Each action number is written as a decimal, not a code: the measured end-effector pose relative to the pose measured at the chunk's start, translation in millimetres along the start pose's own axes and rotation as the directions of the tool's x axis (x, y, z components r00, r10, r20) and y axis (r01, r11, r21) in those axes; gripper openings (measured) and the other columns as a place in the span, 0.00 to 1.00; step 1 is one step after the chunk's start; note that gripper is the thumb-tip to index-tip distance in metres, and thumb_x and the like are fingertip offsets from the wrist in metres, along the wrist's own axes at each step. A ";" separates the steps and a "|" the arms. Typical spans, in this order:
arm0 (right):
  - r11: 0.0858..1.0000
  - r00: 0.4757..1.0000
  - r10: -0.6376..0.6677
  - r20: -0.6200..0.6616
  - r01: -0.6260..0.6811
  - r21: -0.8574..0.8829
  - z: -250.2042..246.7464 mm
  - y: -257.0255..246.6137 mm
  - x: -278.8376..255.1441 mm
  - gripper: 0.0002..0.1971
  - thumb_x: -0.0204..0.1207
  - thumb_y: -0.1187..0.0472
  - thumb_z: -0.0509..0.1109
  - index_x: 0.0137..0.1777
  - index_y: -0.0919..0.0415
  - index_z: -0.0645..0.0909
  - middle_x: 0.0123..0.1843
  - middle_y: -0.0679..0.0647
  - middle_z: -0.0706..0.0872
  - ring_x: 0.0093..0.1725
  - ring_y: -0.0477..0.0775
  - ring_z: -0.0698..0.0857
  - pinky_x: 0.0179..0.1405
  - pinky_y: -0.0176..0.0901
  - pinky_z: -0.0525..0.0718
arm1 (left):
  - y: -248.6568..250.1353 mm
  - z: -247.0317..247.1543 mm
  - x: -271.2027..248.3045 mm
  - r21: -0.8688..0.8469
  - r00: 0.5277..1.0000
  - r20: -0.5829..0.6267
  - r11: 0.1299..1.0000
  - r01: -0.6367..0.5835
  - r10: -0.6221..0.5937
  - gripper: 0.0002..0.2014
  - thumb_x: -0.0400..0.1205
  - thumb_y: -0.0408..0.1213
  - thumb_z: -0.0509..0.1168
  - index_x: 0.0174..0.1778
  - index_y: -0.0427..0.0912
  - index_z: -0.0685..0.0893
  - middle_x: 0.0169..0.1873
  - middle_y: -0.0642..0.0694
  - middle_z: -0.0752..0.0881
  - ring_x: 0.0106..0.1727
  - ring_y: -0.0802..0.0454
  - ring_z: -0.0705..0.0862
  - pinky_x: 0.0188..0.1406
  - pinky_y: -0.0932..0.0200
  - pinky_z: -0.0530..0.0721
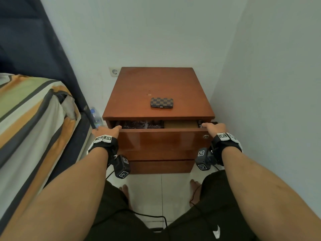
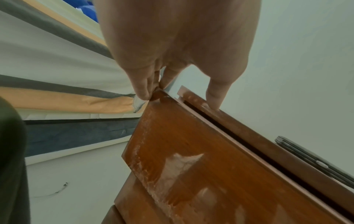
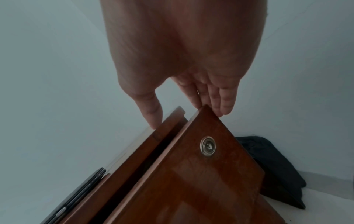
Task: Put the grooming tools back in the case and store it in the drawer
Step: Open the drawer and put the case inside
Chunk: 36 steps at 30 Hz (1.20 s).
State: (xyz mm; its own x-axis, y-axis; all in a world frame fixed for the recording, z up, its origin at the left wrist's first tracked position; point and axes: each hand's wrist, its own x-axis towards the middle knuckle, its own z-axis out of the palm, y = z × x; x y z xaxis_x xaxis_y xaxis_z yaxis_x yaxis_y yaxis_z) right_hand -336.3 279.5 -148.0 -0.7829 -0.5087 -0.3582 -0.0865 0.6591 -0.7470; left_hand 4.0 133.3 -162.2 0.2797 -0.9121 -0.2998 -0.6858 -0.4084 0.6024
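Observation:
The closed checkered case (image 1: 161,102) lies on top of the wooden nightstand (image 1: 139,87); its dark edge also shows in the wrist views (image 2: 306,157) (image 3: 82,191). Below it the top drawer (image 1: 161,140) stands a little way out. My left hand (image 1: 107,129) (image 2: 181,100) grips the drawer front's left top corner, thumb on the nightstand's edge. My right hand (image 1: 214,126) (image 3: 187,119) hooks its fingers (image 3: 224,106) over the right top corner (image 3: 206,112), thumb likewise on the edge. No loose grooming tools are visible.
Inside the drawer gap lie a dark patterned item (image 1: 142,124) and a brown box (image 1: 180,124). A lock (image 1: 206,136) sits on the drawer front. A striped bed (image 1: 34,119) and water bottle (image 1: 95,117) crowd the left; a wall and dark bag (image 3: 277,166) are on the right.

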 end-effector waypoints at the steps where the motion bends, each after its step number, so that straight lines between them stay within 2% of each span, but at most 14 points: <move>1: 1.000 1.000 -0.005 -0.004 0.005 -0.014 -2.9 2.9 -5.2 0.17 0.75 0.51 0.74 0.56 0.62 0.80 0.51 0.59 0.81 0.44 0.60 0.80 0.47 0.48 0.75 | -2.6 -2.7 -6.6 0.012 1.000 0.004 1.000 -0.003 0.003 0.45 0.76 0.56 0.69 0.81 0.33 0.61 0.79 0.32 0.60 0.72 0.29 0.72 0.68 0.41 0.72; 3: 0.999 1.000 -0.005 -0.010 0.005 -0.036 -7.5 7.4 -16.2 0.19 0.74 0.51 0.75 0.56 0.66 0.82 0.51 0.60 0.82 0.46 0.63 0.81 0.47 0.49 0.78 | -8.0 -9.0 -20.3 0.031 1.000 0.019 1.000 -0.004 0.003 0.44 0.76 0.55 0.69 0.81 0.35 0.61 0.79 0.33 0.61 0.71 0.31 0.73 0.64 0.42 0.74; 6: 0.997 1.000 -0.006 0.001 0.006 -0.071 -13.6 15.7 -30.0 0.15 0.73 0.52 0.75 0.49 0.65 0.83 0.54 0.63 0.87 0.46 0.64 0.84 0.46 0.50 0.81 | -18.3 -21.5 -38.5 0.139 0.997 0.062 0.989 -0.045 0.036 0.38 0.76 0.54 0.66 0.78 0.36 0.66 0.75 0.33 0.67 0.65 0.34 0.75 0.52 0.46 0.74; 7: 0.997 1.000 -0.003 0.009 0.003 -0.080 -15.2 18.5 -34.8 0.16 0.72 0.53 0.75 0.52 0.65 0.85 0.54 0.63 0.88 0.47 0.65 0.84 0.45 0.50 0.81 | -21.8 -26.4 -44.0 0.196 0.994 0.075 0.977 -0.089 0.075 0.32 0.78 0.53 0.64 0.73 0.36 0.72 0.71 0.33 0.72 0.61 0.35 0.76 0.50 0.47 0.73; 9: 0.995 1.000 0.003 0.021 0.000 -0.101 -18.3 24.4 -45.2 0.17 0.72 0.55 0.74 0.57 0.64 0.85 0.54 0.63 0.88 0.48 0.65 0.86 0.44 0.49 0.80 | -28.7 -35.5 -55.8 0.273 0.983 0.113 0.947 -0.169 0.143 0.18 0.81 0.47 0.61 0.53 0.34 0.80 0.56 0.34 0.79 0.56 0.35 0.79 0.55 0.49 0.78; 11: 0.994 1.000 0.007 0.013 -0.005 -0.109 -20.6 30.9 -53.4 0.18 0.71 0.57 0.73 0.59 0.64 0.83 0.55 0.63 0.88 0.50 0.66 0.86 0.48 0.50 0.83 | -34.1 -43.0 -67.0 0.278 0.973 0.154 0.937 -0.212 0.174 0.15 0.82 0.42 0.62 0.33 0.36 0.76 0.49 0.33 0.83 0.53 0.35 0.84 0.59 0.48 0.83; 14: 0.991 1.000 -0.003 -0.014 0.001 -0.133 -23.9 39.2 -63.9 0.15 0.73 0.58 0.72 0.57 0.64 0.82 0.56 0.64 0.87 0.52 0.67 0.86 0.54 0.53 0.85 | -41.6 -48.3 -75.9 0.248 0.968 0.183 0.945 -0.213 0.170 0.16 0.79 0.40 0.63 0.27 0.40 0.70 0.41 0.32 0.87 0.46 0.36 0.88 0.53 0.48 0.87; 16: 0.988 1.000 -0.010 -0.018 0.007 -0.152 -25.7 43.5 -69.3 0.14 0.74 0.57 0.72 0.57 0.64 0.83 0.52 0.63 0.86 0.50 0.66 0.85 0.50 0.51 0.83 | -45.4 -49.1 -77.1 0.228 0.970 0.189 0.955 -0.192 0.150 0.16 0.79 0.43 0.62 0.28 0.40 0.71 0.33 0.34 0.85 0.42 0.39 0.88 0.49 0.49 0.87; 23: 0.966 0.998 -0.015 0.064 0.031 -0.258 -29.7 49.1 -74.3 0.09 0.73 0.57 0.71 0.46 0.62 0.88 0.45 0.60 0.89 0.41 0.61 0.87 0.40 0.47 0.84 | -57.3 -40.0 -63.9 0.187 0.959 0.227 0.958 -0.215 0.171 0.14 0.74 0.47 0.63 0.38 0.38 0.83 0.35 0.36 0.88 0.40 0.40 0.89 0.51 0.44 0.89; 26: 0.945 0.993 -0.063 0.101 0.092 -0.315 -24.7 34.7 -77.8 0.08 0.75 0.58 0.73 0.44 0.63 0.86 0.45 0.60 0.88 0.42 0.61 0.86 0.45 0.48 0.85 | -53.6 -34.4 -52.5 0.257 0.951 0.252 0.935 -0.245 0.180 0.14 0.72 0.50 0.63 0.39 0.41 0.83 0.41 0.37 0.88 0.41 0.40 0.88 0.53 0.45 0.87; 29: 0.942 0.986 -0.135 0.096 0.158 -0.298 -15.5 12.5 -78.0 0.17 0.73 0.59 0.76 0.58 0.70 0.85 0.55 0.64 0.89 0.54 0.66 0.88 0.56 0.52 0.87 | -30.3 -41.1 -71.0 0.292 0.959 0.186 0.920 -0.262 0.214 0.16 0.72 0.49 0.66 0.41 0.38 0.80 0.47 0.36 0.85 0.44 0.38 0.84 0.50 0.50 0.84; 31: 0.930 0.978 -0.171 0.119 0.200 -0.308 -7.6 -5.8 -76.3 0.19 0.75 0.58 0.76 0.61 0.69 0.84 0.58 0.64 0.88 0.55 0.65 0.87 0.54 0.50 0.86 | -11.7 -40.3 -73.5 0.308 0.952 0.139 0.901 -0.305 0.274 0.20 0.74 0.50 0.68 0.50 0.37 0.80 0.54 0.34 0.83 0.47 0.37 0.82 0.49 0.50 0.83; 34: 0.895 0.962 -0.224 0.159 0.267 -0.358 3.5 -34.3 -73.8 0.19 0.77 0.57 0.74 0.62 0.70 0.83 0.58 0.63 0.87 0.48 0.62 0.84 0.41 0.44 0.78 | 17.3 -32.8 -69.0 0.334 0.932 0.146 0.870 -0.363 0.333 0.38 0.75 0.54 0.71 0.74 0.33 0.69 0.70 0.33 0.73 0.66 0.34 0.77 0.62 0.43 0.78; 36: 0.869 0.947 -0.260 0.190 0.315 -0.381 12.2 -51.8 -68.6 0.19 0.77 0.58 0.75 0.63 0.70 0.82 0.57 0.63 0.86 0.49 0.61 0.84 0.38 0.42 0.76 | 32.7 -25.0 -63.5 0.333 0.900 0.176 0.836 -0.436 0.399 0.40 0.76 0.55 0.71 0.76 0.34 0.65 0.73 0.34 0.70 0.70 0.34 0.74 0.65 0.42 0.77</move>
State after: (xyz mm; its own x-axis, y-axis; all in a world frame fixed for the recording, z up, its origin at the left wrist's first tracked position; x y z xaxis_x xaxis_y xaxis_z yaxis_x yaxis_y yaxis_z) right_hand -270.6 273.5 -91.6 -0.6015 -0.7583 -0.2514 -0.5565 0.6235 -0.5491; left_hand -19.4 176.9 -105.0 -0.1403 -0.9771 -0.1599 -0.9190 0.0684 0.3884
